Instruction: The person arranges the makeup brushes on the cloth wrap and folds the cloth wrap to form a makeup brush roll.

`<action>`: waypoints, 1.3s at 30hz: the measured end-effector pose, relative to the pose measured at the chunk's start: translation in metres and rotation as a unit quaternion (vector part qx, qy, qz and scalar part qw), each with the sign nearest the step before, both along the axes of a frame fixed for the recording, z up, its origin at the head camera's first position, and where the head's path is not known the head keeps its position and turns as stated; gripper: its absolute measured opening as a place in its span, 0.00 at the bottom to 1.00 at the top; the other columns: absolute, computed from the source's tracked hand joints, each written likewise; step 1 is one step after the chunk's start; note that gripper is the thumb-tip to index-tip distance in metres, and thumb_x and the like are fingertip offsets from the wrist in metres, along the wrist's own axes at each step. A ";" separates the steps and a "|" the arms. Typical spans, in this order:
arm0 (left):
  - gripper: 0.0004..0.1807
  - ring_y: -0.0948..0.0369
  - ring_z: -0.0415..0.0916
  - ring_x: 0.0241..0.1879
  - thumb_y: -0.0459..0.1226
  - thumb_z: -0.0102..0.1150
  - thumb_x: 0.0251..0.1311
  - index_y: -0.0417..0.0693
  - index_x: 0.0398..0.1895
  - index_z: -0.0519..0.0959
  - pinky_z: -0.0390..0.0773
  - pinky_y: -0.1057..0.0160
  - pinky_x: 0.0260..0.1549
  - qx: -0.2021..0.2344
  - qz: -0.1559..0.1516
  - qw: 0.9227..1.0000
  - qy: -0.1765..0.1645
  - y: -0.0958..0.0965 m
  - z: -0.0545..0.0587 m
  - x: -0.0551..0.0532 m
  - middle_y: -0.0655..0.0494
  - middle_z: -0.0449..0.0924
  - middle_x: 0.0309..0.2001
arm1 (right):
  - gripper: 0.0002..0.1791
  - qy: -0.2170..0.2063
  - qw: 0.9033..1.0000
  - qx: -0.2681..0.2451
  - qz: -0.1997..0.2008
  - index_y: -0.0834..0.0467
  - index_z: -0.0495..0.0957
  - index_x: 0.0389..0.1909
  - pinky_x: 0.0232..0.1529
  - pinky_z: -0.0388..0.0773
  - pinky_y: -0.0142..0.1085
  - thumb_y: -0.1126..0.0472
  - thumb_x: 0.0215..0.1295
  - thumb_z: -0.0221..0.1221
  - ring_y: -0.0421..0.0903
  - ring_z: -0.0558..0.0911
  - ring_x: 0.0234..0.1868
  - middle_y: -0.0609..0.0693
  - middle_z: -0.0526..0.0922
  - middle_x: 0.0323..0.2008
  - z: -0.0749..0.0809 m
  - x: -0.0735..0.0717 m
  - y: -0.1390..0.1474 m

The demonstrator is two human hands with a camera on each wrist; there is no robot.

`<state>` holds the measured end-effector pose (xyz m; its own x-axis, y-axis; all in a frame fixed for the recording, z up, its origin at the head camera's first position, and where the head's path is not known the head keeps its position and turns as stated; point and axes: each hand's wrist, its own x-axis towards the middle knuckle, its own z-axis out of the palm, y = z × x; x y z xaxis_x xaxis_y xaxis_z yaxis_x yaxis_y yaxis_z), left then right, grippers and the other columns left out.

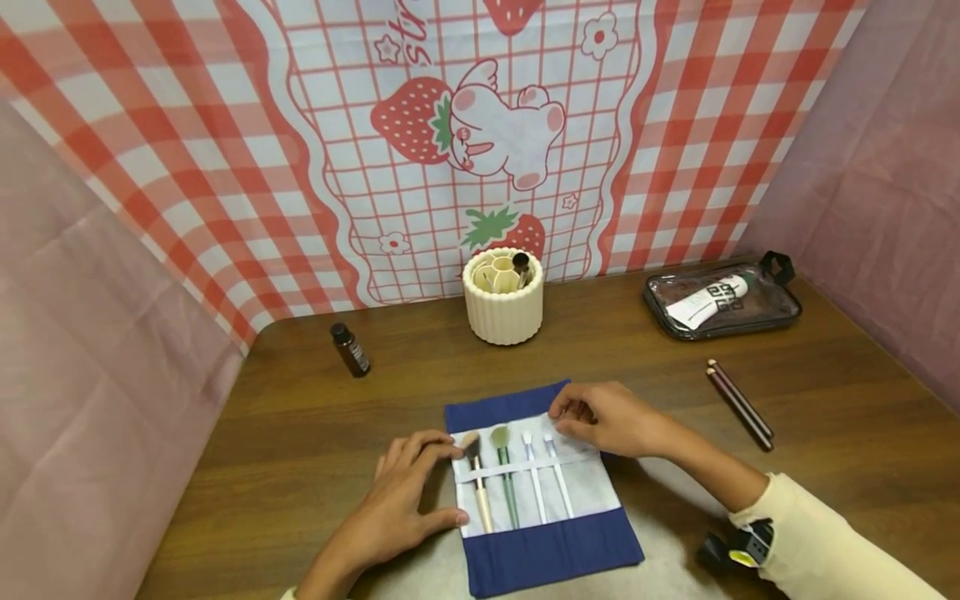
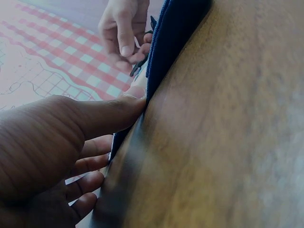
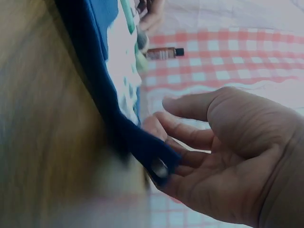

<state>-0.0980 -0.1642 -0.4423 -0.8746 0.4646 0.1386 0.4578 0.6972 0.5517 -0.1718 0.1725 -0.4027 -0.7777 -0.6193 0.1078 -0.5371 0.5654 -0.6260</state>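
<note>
An unrolled navy and white brush roll (image 1: 592, 483) lies on the table. Under its white band sit a black-and-tan tipped brush (image 1: 482, 500), a green brush (image 1: 508, 483) and two slim white brushes (image 1: 537, 487). My left hand (image 1: 405, 492) touches the roll's left side, its thumb on the edge near the lower navy panel and its fingertips higher up. At the upper right corner is my right hand (image 1: 607, 417), fingers loosely bent. In the right wrist view, a navy flap with a metal snap (image 3: 160, 167) lies against those fingers, while the thumb stands apart from it.
A cream ribbed holder (image 1: 504, 308) with a dark-tipped brush stands at the back. A small dark bottle (image 1: 350, 350) is left of it. On the right are a clear black-edged pouch (image 1: 765, 308) containing a white tube (image 1: 708, 302), and two dark pencils (image 1: 740, 406).
</note>
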 end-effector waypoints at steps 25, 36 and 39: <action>0.39 0.56 0.57 0.63 0.59 0.72 0.50 0.59 0.64 0.72 0.59 0.46 0.54 0.000 0.000 1.000 0.005 0.001 -0.001 0.001 0.61 0.64 0.69 | 0.22 0.034 0.928 0.237 -0.286 0.50 0.70 0.16 0.25 0.70 0.55 0.48 0.70 0.57 0.54 0.75 0.22 0.49 0.73 0.18 0.022 -0.009 0.162; 0.39 0.56 0.57 0.63 0.59 0.72 0.49 0.58 0.64 0.73 0.59 0.47 0.54 0.002 -0.001 1.000 0.006 0.000 0.000 0.001 0.61 0.64 0.68 | 0.16 0.018 0.931 0.234 -0.279 0.49 0.75 0.19 0.25 0.70 0.52 0.51 0.63 0.64 0.53 0.75 0.23 0.49 0.75 0.20 0.017 -0.008 0.159; 0.39 0.57 0.58 0.63 0.60 0.72 0.50 0.58 0.64 0.73 0.59 0.46 0.54 0.003 -0.002 1.000 0.007 0.000 -0.001 0.000 0.61 0.64 0.68 | 0.18 0.014 0.932 0.237 -0.275 0.49 0.74 0.17 0.24 0.69 0.50 0.48 0.64 0.64 0.51 0.73 0.22 0.48 0.74 0.19 0.015 -0.009 0.157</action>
<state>-0.0975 -0.1637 -0.4429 -0.8708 0.4667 0.1544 0.4682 0.6918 0.5497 -0.1806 0.3292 -0.3880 -0.9925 -0.1107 -0.0521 -0.0963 0.9695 -0.2253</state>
